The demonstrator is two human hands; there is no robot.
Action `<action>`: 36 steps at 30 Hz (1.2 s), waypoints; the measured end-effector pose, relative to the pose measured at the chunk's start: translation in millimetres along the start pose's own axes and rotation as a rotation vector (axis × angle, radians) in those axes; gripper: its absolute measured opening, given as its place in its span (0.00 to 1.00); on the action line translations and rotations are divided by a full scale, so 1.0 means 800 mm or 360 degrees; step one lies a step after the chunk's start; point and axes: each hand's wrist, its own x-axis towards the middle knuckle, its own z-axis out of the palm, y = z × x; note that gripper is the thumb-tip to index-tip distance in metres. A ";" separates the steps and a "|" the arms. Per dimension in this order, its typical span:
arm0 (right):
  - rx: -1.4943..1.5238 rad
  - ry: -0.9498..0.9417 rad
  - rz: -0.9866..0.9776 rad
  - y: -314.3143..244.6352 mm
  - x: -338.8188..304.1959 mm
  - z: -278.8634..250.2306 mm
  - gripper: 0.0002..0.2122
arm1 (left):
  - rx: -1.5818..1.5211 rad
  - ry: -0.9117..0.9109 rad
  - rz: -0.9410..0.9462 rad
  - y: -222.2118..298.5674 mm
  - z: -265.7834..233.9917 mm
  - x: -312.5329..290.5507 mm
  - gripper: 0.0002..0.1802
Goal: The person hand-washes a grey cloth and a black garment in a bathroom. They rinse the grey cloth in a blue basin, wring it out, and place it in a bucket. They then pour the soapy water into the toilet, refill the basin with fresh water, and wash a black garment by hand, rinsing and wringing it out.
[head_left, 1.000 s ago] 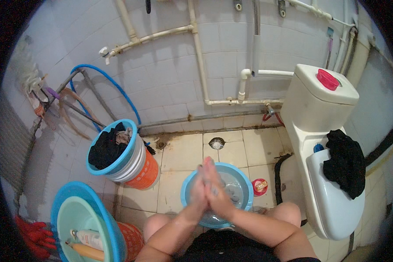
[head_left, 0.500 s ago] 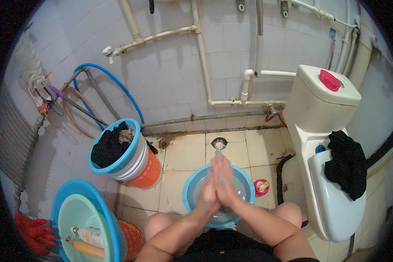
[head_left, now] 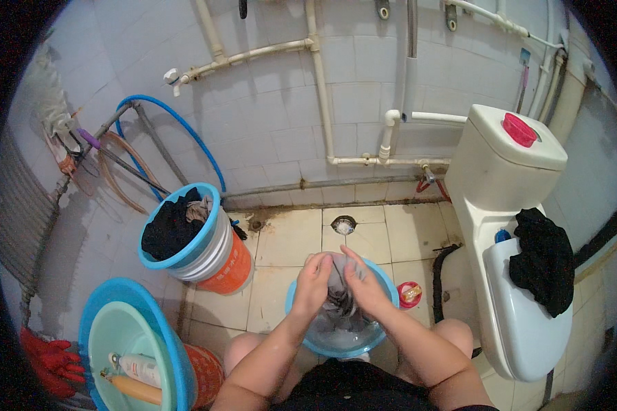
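Observation:
Between my hands hangs a wet grey cloth, its lower part down in the light blue basin that stands on the floor between my knees. My left hand is closed on the cloth's left side, thumb uppermost. On the other side my right hand grips it too, its fingers partly hidden behind the fabric. Cloudy water shows at the bottom of the basin.
Right of the basin sits a small red dish holding something yellowish. A bucket bears a blue basin of dark clothes; nearer left are nested basins. A toilet with a black cloth stands right.
My hands were pressed together, blurred, over the basin. Now they have moved apart, and the grey cloth shows stretched between them and hanging into the basin.

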 end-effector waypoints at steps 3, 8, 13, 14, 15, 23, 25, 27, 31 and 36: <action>-0.0243 0.0015 -0.0069 -0.021 -0.009 0.009 0.23 | -0.0216 -0.0215 -0.0001 0.001 0.000 -0.001 0.12; 0.0427 0.0347 -0.0051 -0.030 0.012 -0.028 0.20 | -0.0164 -0.0543 -0.0108 0.041 -0.002 -0.004 0.18; 0.0953 0.0216 0.0049 -0.063 0.011 -0.044 0.20 | -0.0651 -0.0655 -0.0343 0.016 0.002 -0.001 0.24; 0.1018 0.0202 0.0077 -0.067 0.010 -0.045 0.20 | -0.0733 -0.0659 -0.0411 0.017 0.000 -0.001 0.24; 0.1082 0.0184 0.0101 -0.070 0.010 -0.045 0.20 | -0.0817 -0.0662 -0.0475 0.017 -0.001 0.000 0.25; 0.0544 0.0147 -0.0045 -0.034 0.002 -0.025 0.20 | -0.1173 -0.0536 -0.0430 -0.009 0.028 -0.009 0.20; 0.0132 0.0102 -0.0195 -0.022 -0.003 -0.015 0.21 | -0.1177 -0.0409 -0.0460 -0.012 0.042 -0.014 0.20; 0.0146 0.0157 -0.0245 -0.018 -0.002 -0.014 0.21 | -0.1106 -0.0282 -0.0495 -0.008 0.049 -0.021 0.21; 0.0007 0.0155 -0.0309 -0.020 0.003 -0.013 0.25 | -0.1172 -0.0088 -0.0415 0.010 0.040 -0.016 0.22; 0.0441 0.0042 -0.0158 -0.004 -0.004 0.016 0.35 | -0.1628 -0.0077 -0.0381 0.015 0.026 -0.006 0.18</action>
